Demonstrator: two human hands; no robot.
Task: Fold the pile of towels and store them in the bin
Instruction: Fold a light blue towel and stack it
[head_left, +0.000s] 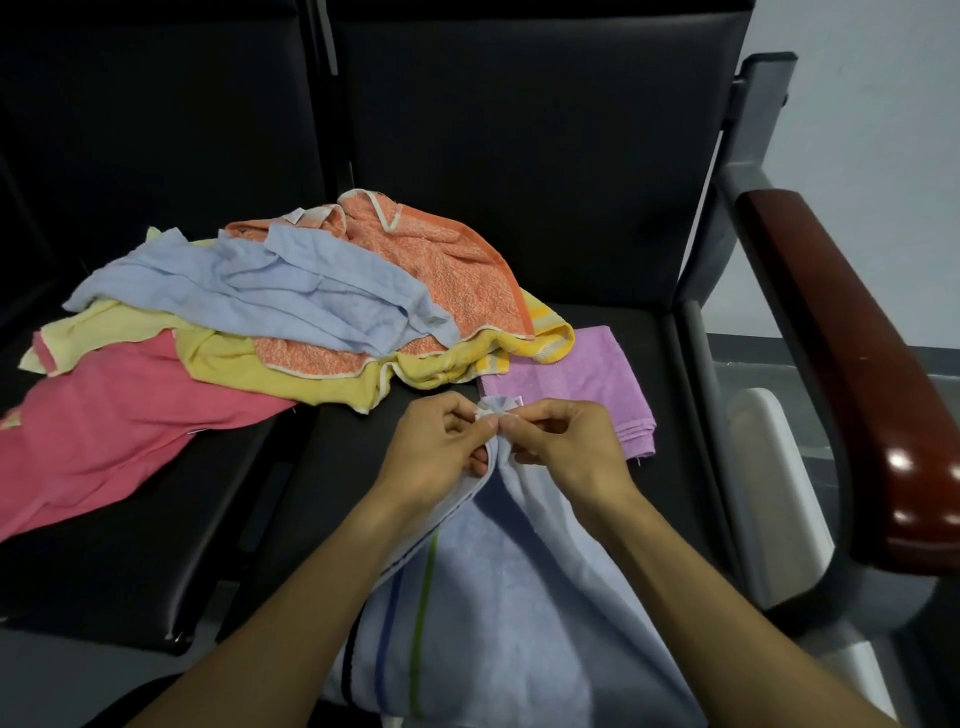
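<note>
Towel work looks barely begun. Lowest in the frame, a pale blue towel (498, 623) with dark, blue and green stripes hangs down toward the camera, gathered to a peak at centre. There the left hand (441, 447) and the right hand (566, 447) meet, each pinching the bunched corner with its small white label between thumb and fingertips; both grasp the cloth, neither is slack. I judge this to be the start of a fold, the person finding the corners before spreading the towel.

Just beyond the right hand, right of centre, a purple towel (571, 384) lies flat and squared on the black seat (597, 322), seemingly the one piece already folded. It has not gone into any bin; no bin can be identified with certainty, though a white object (774, 488) at the right edge, under the brown armrest (852, 353), might be part of one.

Further off, across the left and centre of the frame, the pile (291, 317) is still a heap: pink at the lower left, yellow beneath, light blue and orange on top. At least four or five towels remain to fold, and all the storing is yet to do.
</note>
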